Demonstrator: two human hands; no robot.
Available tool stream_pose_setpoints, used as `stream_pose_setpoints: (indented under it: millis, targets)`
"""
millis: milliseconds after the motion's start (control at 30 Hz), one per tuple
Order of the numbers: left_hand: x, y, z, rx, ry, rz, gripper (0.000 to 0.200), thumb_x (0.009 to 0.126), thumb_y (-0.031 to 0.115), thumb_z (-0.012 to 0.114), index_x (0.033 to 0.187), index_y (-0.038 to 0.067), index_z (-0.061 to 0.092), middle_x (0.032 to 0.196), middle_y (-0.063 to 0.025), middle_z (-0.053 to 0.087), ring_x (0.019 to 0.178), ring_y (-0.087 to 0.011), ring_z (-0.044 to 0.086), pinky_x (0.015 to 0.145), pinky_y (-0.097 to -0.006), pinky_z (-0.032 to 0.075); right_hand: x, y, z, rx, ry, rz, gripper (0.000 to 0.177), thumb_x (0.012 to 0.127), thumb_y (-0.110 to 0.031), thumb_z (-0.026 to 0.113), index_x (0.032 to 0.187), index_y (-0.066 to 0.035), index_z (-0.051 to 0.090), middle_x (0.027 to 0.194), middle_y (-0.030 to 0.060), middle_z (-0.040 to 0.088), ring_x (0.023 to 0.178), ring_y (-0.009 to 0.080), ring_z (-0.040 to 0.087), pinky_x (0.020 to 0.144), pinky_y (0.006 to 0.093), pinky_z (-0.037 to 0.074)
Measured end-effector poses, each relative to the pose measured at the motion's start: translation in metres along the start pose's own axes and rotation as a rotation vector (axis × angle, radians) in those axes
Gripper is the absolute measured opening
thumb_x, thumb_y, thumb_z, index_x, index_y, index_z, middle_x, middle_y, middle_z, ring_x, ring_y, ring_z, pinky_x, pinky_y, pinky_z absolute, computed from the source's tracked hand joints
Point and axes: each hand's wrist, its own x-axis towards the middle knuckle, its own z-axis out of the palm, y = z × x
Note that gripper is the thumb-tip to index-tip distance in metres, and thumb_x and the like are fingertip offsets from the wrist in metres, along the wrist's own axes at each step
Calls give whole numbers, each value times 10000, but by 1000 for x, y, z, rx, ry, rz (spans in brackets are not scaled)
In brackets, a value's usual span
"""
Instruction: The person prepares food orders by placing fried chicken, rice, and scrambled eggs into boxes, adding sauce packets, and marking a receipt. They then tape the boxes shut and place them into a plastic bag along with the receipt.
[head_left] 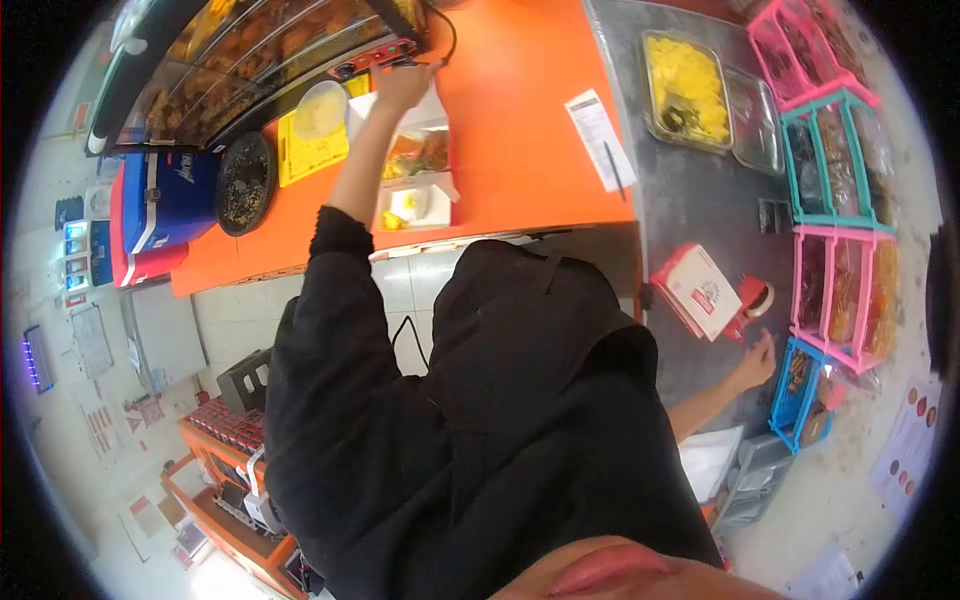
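My left hand (403, 86) reaches forward over the raised lid of an open food box (416, 150), right by the red control panel of a glass food warmer (270, 60). Its fingers are bent around something dark and thin that I cannot make out. In the box lie pieces of brown and orange food, with a white cup and some yellow food in the nearer part. Off to the right, my right hand (755, 365) hovers over the grey counter with fingers curled together. It is near a blue basket (798, 395), a roll of tape (760, 298) and a closed printed box (697, 290).
A yellow board (310, 155) bears a round tub (322, 108), beside a dark round pan (246, 180). A paper slip (597, 135) and pen (613, 170) lie on the orange counter. A tray of yellow food (688, 88) and pink (845, 290) and teal baskets (838, 160) line the right.
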Motion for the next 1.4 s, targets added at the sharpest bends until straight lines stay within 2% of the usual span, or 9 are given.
stream_pose_setpoints:
  millis: [100, 200, 233, 267, 400, 933, 1100, 1167, 1400]
  targets:
    - [-20, -95, 35, -858, -718, -281, 460, 965, 440, 388, 1238, 138, 603, 1029, -67, 693, 825, -241, 680, 793, -385, 529, -44, -125, 78, 239, 110, -420, 224, 924, -184, 556, 1042, -53, 694, 956, 52, 618, 863, 176, 592, 781, 307, 466]
    - [-76, -147, 105, -1250, -603, -232, 443, 898, 460, 505, 1056, 89, 688, 1015, -95, 685, 927, -196, 648, 763, -367, 517, -102, -211, 208, 530, -462, -105, 368, 921, -137, 545, 1272, -35, 501, 1106, 76, 556, 894, 158, 589, 756, 281, 491]
    - [-102, -142, 105, -1411, -533, -486, 423, 868, 442, 573, 1060, 80, 679, 1005, -74, 680, 910, -171, 635, 749, -318, 511, -101, -180, 289, 459, -443, -781, 403, 940, -178, 530, 1315, -45, 463, 1147, 84, 539, 932, 165, 584, 725, 280, 501]
    - [-118, -141, 116, -1469, -570, -545, 450, 882, 451, 559, 1107, 74, 658, 1049, -83, 663, 959, -176, 611, 784, -338, 505, -142, -218, 318, 736, -897, -192, 461, 945, -224, 513, 1376, -92, 412, 1172, 81, 525, 972, 177, 586, 823, 286, 500]
    - [-138, -126, 158, -1900, -770, -618, 475, 895, 388, 604, 1134, -23, 619, 1030, -113, 659, 946, -209, 619, 816, -364, 509, -235, -321, 432, 525, -1329, 36, 712, 949, -452, 504, 1496, -142, 170, 1330, 173, 441, 1134, 268, 529, 923, 417, 460]
    - [-47, 23, 127, -1498, -762, -253, 413, 859, 331, 662, 1076, -20, 644, 922, -110, 695, 765, -213, 667, 725, -362, 560, -177, -249, 420, 455, -885, 44, 719, 863, -216, 682, 1427, -41, 272, 1259, 221, 481, 1041, 254, 561, 831, 362, 482]
    - [-53, 44, 94, -1000, -445, 123, 727, 712, 298, 775, 1324, 64, 462, 1252, -169, 523, 1191, -280, 488, 969, -443, 412, -181, -236, 407, 153, -659, -800, 938, 714, -271, 804, 1467, -164, 254, 1389, 233, 348, 1317, 370, 341, 1003, 500, 391]
    - [-55, 44, 63, -615, -301, 524, 1062, 630, 346, 827, 1491, 136, 242, 1445, -223, 302, 1364, -369, 287, 1115, -554, 236, -185, -273, 380, -45, -813, -905, 1026, 647, -325, 832, 1476, -165, 248, 1402, 224, 337, 1339, 374, 299, 1029, 510, 337]
    - [-44, 48, 93, -723, -261, 714, 1092, 623, 370, 826, 1507, 242, 199, 1484, -262, 198, 1400, -420, 177, 1130, -599, 132, -179, -293, 376, -473, -1042, -1096, 1193, 495, -439, 876, 1492, -252, 249, 1414, 221, 313, 1323, 375, 302, 1023, 571, 285]
